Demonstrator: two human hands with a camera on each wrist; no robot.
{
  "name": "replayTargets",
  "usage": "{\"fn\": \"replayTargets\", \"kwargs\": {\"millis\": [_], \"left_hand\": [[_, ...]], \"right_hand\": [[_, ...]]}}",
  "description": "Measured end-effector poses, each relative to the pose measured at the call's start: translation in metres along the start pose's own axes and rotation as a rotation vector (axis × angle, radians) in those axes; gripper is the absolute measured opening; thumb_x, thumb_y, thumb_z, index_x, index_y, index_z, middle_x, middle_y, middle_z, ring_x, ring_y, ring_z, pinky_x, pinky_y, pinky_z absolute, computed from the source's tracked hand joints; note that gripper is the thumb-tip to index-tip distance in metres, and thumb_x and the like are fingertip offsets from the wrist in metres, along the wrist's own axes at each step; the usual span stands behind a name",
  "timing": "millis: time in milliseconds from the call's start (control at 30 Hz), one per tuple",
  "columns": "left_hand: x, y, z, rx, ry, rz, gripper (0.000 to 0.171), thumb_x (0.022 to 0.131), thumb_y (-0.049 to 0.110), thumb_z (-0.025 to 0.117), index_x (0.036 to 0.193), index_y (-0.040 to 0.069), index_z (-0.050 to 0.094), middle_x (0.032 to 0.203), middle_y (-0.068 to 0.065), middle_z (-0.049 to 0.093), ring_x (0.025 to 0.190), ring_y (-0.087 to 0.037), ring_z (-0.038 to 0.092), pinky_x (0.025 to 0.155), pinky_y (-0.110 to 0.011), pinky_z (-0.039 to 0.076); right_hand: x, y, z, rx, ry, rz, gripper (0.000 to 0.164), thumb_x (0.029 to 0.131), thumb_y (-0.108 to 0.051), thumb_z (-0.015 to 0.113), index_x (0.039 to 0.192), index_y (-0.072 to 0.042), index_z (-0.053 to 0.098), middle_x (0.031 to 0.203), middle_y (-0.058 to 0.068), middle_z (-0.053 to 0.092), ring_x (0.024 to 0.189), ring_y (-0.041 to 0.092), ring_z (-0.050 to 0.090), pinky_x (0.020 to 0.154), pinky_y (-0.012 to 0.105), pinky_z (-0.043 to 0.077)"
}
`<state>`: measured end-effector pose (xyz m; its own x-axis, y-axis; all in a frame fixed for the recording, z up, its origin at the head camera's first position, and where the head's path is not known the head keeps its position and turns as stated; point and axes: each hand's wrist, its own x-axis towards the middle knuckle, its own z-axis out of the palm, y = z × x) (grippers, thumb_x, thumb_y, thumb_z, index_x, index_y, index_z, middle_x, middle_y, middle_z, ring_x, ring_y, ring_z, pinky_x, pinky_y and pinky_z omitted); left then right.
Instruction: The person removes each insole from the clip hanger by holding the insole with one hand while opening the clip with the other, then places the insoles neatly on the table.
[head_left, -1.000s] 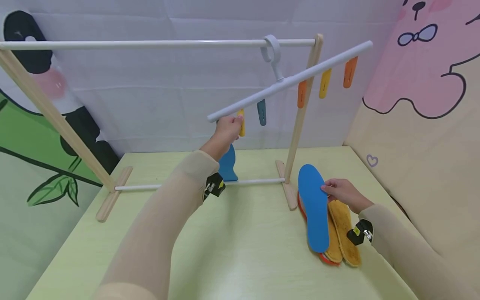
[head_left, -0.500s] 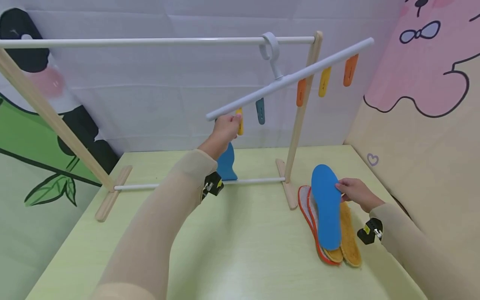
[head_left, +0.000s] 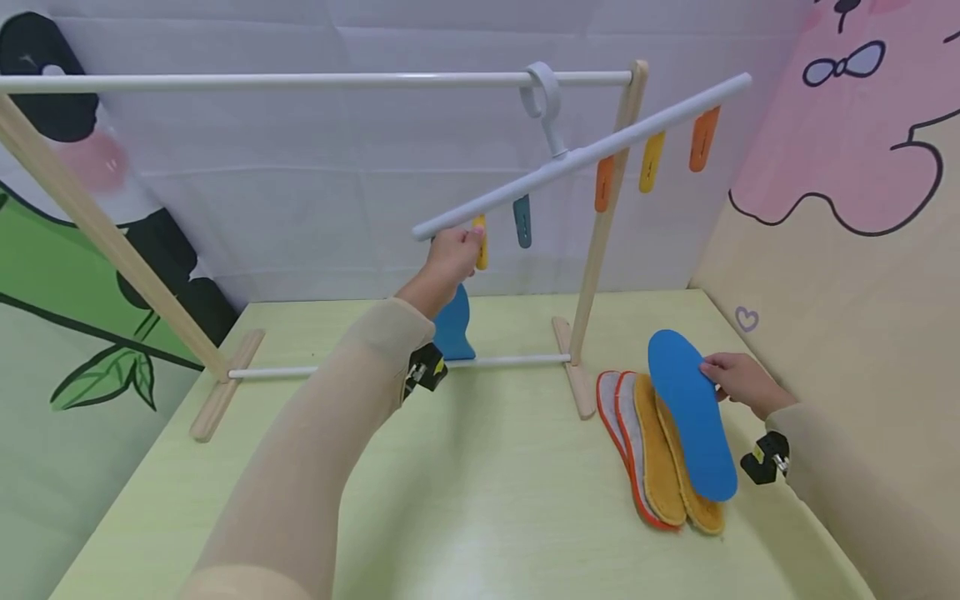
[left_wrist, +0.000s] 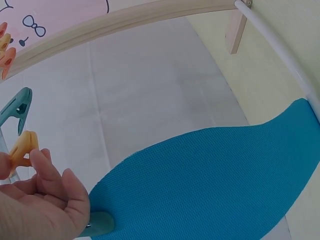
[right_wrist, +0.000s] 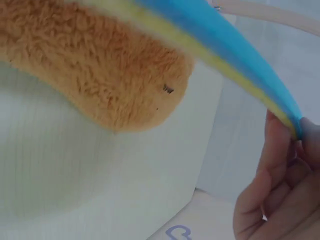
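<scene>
A white hanger bar [head_left: 570, 164] with several clips hangs by its hook on the rack. At its near left end my left hand [head_left: 442, 265] pinches a yellow clip [head_left: 483, 250] between thumb and fingers. Beside that hand, a teal clip [left_wrist: 101, 224] grips the end of a blue insole [left_wrist: 215, 175], which hangs down behind my wrist in the head view. My right hand [head_left: 741, 382] pinches the edge of a second blue insole [head_left: 693, 417] near its top. This insole's underside shows yellow in the right wrist view, over a fluffy tan insole [right_wrist: 100, 70].
Two tan insoles [head_left: 654, 454] and two grey, red-edged insoles [head_left: 609, 400] lie at the table's right. A wooden rack post [head_left: 596, 267] stands just left of them. Further clips, teal [head_left: 522, 222], yellow and orange [head_left: 704, 138], hang along the bar. White rods [head_left: 300, 82] span the rack.
My right hand has carried the blue insole rightward, off the stack's left part, uncovering the grey and tan insoles; its lower end has swung right. My left hand stays at the yellow clip.
</scene>
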<state>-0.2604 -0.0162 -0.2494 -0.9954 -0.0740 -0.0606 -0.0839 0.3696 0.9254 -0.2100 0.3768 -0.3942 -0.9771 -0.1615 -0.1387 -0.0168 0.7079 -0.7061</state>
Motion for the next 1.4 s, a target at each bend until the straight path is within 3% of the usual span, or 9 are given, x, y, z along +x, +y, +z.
{"fn": "replayTargets", "kwargs": {"millis": [367, 700, 933, 1133, 1400], "left_hand": [[0.0, -0.001, 0.004, -0.006, -0.005, -0.006, 0.035, 0.104, 0.033, 0.039, 0.085, 0.006, 0.049, 0.09, -0.007, 0.049, 0.074, -0.019, 0.043, 0.072, -0.03, 0.039], [0.003, -0.002, 0.008, -0.016, -0.01, -0.006, 0.034, 0.103, 0.034, 0.04, 0.086, 0.005, 0.05, 0.087, -0.007, 0.046, 0.071, -0.019, 0.042, 0.07, -0.029, 0.038], [0.003, -0.003, 0.005, -0.004, 0.003, -0.006, 0.035, 0.103, 0.034, 0.041, 0.085, 0.006, 0.049, 0.089, -0.007, 0.047, 0.074, -0.019, 0.043, 0.072, -0.029, 0.039], [0.002, -0.002, 0.004, -0.005, -0.001, -0.002, 0.035, 0.103, 0.034, 0.04, 0.084, 0.006, 0.049, 0.088, -0.007, 0.047, 0.074, -0.019, 0.043, 0.072, -0.029, 0.039], [0.002, -0.002, 0.003, -0.002, 0.007, 0.004, 0.035, 0.103, 0.033, 0.041, 0.084, 0.005, 0.049, 0.087, -0.007, 0.048, 0.074, -0.019, 0.043, 0.072, -0.029, 0.039]], "right_hand": [[-0.002, 0.023, -0.003, -0.045, 0.017, 0.023, 0.036, 0.104, -0.013, 0.039, 0.115, 0.02, 0.05, 0.079, 0.006, 0.061, 0.069, 0.019, 0.058, 0.067, 0.039, 0.045], [-0.003, 0.039, 0.003, -0.075, 0.016, 0.07, 0.037, 0.104, -0.011, 0.04, 0.118, 0.023, 0.047, 0.094, 0.024, 0.062, 0.079, 0.027, 0.06, 0.077, 0.049, 0.049], [0.001, 0.047, 0.009, -0.101, 0.068, 0.073, 0.037, 0.101, -0.006, 0.04, 0.117, 0.027, 0.044, 0.108, 0.04, 0.054, 0.087, 0.041, 0.06, 0.076, 0.049, 0.051], [0.002, 0.05, 0.012, -0.155, 0.047, 0.107, 0.045, 0.098, -0.007, 0.042, 0.124, 0.029, 0.035, 0.122, 0.046, 0.042, 0.108, 0.057, 0.048, 0.087, 0.059, 0.043], [0.003, 0.051, 0.016, -0.159, -0.052, 0.185, 0.065, 0.098, -0.018, 0.043, 0.131, 0.031, 0.017, 0.132, 0.05, 0.023, 0.121, 0.062, 0.03, 0.098, 0.063, 0.032]]}}
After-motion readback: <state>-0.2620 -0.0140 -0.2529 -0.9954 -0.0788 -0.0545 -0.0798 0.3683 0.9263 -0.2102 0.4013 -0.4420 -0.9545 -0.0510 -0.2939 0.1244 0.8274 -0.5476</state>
